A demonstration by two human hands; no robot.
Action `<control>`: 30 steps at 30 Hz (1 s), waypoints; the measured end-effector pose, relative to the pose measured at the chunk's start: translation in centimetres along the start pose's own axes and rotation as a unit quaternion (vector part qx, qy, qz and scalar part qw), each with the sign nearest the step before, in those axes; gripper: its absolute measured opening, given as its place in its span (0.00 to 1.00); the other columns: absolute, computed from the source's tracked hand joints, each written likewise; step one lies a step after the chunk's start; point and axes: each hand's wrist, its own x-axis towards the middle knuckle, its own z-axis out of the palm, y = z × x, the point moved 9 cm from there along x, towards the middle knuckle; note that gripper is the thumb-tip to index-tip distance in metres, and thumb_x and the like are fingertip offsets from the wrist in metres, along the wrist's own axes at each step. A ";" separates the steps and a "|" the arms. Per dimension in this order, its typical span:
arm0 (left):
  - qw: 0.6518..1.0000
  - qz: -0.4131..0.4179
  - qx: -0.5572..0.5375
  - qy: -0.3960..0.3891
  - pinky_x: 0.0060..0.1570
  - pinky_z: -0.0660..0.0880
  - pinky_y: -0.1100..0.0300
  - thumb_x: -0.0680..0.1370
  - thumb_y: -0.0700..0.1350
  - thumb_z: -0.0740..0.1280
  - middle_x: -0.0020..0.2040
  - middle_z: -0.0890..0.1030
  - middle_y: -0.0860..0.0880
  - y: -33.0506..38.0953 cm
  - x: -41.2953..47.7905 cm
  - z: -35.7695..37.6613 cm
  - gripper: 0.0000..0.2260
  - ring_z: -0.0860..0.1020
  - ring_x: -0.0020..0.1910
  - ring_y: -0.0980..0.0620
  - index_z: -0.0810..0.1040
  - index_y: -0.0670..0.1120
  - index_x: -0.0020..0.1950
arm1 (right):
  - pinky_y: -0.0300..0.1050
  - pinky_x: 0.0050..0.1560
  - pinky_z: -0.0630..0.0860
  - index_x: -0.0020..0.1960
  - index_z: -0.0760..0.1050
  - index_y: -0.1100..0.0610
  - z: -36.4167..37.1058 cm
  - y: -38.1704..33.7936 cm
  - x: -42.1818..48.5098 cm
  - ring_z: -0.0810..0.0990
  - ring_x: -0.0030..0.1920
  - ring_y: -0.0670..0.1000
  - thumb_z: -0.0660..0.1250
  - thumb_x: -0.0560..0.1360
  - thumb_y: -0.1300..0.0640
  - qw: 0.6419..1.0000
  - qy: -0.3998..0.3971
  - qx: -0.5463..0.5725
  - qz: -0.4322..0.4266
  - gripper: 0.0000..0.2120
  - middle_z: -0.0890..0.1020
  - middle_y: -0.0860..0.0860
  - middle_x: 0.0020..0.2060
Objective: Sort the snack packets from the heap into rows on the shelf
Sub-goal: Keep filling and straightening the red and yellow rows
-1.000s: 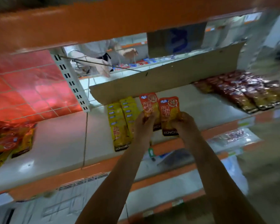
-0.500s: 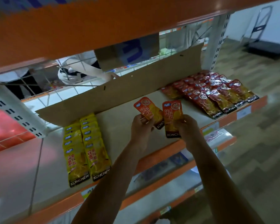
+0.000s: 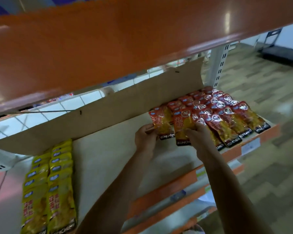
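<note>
My left hand (image 3: 145,138) pinches the lower edge of an orange-red snack packet (image 3: 160,121). My right hand (image 3: 199,136) grips a second orange-red packet (image 3: 182,126) beside it. Both packets are held low over the white shelf (image 3: 112,159), right against the left edge of the rows of red packets (image 3: 227,115) at the shelf's right end. Two rows of yellow packets (image 3: 49,186) lie at the shelf's left end.
A brown cardboard strip (image 3: 108,108) stands along the back of the shelf. An orange upper shelf (image 3: 108,41) overhangs close above. Lower orange-edged shelves (image 3: 167,191) jut out beneath. A white upright post (image 3: 218,68) stands at the right; wood-pattern floor lies beyond.
Both hands have carried the two orange-red packets rightward along the shelf, from beside the yellow rows to the left edge of the red rows. The view has swung right with them.
</note>
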 end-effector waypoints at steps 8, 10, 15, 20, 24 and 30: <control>0.993 -0.019 0.057 0.100 0.53 0.79 0.50 0.69 0.46 0.74 0.48 0.84 0.49 0.0 1.7 2.8 0.12 0.82 0.47 0.49 0.81 0.50 0.52 | 0.49 0.38 0.68 0.44 0.72 0.72 -2.3 -1.7 7.0 0.72 0.36 0.54 0.63 0.73 0.66 0.997 -0.054 -0.040 -0.038 0.07 0.74 0.58 0.34; 0.990 -0.017 0.078 0.113 0.52 0.80 0.51 0.69 0.46 0.75 0.46 0.84 0.51 0.1 1.8 3.0 0.10 0.82 0.46 0.50 0.80 0.52 0.48 | 0.48 0.36 0.67 0.44 0.73 0.71 -2.4 -1.5 7.8 0.71 0.34 0.53 0.64 0.73 0.65 0.996 -0.068 -0.039 -0.038 0.07 0.74 0.57 0.33; 0.975 0.019 0.184 0.126 0.49 0.78 0.59 0.73 0.48 0.72 0.49 0.84 0.51 1.0 1.6 3.5 0.09 0.80 0.46 0.55 0.81 0.50 0.52 | 0.48 0.36 0.67 0.41 0.74 0.64 -2.0 -1.1 8.7 0.70 0.34 0.53 0.64 0.74 0.65 0.992 -0.117 -0.044 -0.032 0.04 0.73 0.55 0.32; 0.947 0.057 0.279 0.149 0.44 0.74 0.63 0.74 0.50 0.71 0.48 0.83 0.51 2.4 1.0 4.5 0.12 0.78 0.45 0.55 0.81 0.47 0.54 | 0.47 0.35 0.69 0.41 0.74 0.61 -2.2 -1.0 9.1 0.71 0.33 0.52 0.65 0.76 0.63 0.988 -0.143 -0.053 -0.036 0.05 0.74 0.53 0.32; 0.928 0.062 0.331 0.159 0.39 0.66 0.66 0.74 0.50 0.70 0.49 0.82 0.51 2.9 1.0 4.9 0.12 0.75 0.42 0.57 0.80 0.47 0.54 | 0.45 0.32 0.68 0.37 0.72 0.56 -2.4 -1.3 9.5 0.71 0.30 0.49 0.65 0.76 0.63 0.987 -0.145 -0.061 -0.045 0.09 0.74 0.49 0.29; 0.913 0.055 0.368 0.167 0.41 0.69 0.63 0.74 0.50 0.70 0.48 0.82 0.50 3.4 1.2 5.1 0.12 0.79 0.47 0.52 0.80 0.46 0.53 | 0.49 0.36 0.69 0.37 0.71 0.57 -2.2 -1.5 9.6 0.72 0.34 0.53 0.64 0.76 0.63 0.984 -0.163 -0.058 -0.041 0.09 0.74 0.53 0.32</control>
